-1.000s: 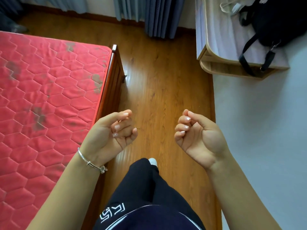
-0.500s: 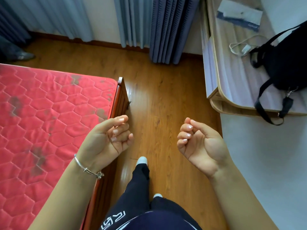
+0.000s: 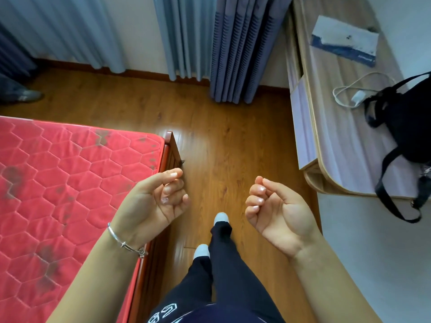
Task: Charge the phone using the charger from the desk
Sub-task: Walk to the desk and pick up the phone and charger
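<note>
nothing done yet: my left hand (image 3: 154, 201) and right hand (image 3: 277, 209) are loosely curled and empty, the charger (image 3: 358, 97) untouched on the desk (image 3: 335, 145), no phone in sight.

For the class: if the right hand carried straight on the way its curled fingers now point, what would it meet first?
The right hand has its fingers curled toward the left hand, so that hand probably comes first across the open gap. Depth is unclear, so it might pass by. The charger lies elsewhere, on the desk.
</note>
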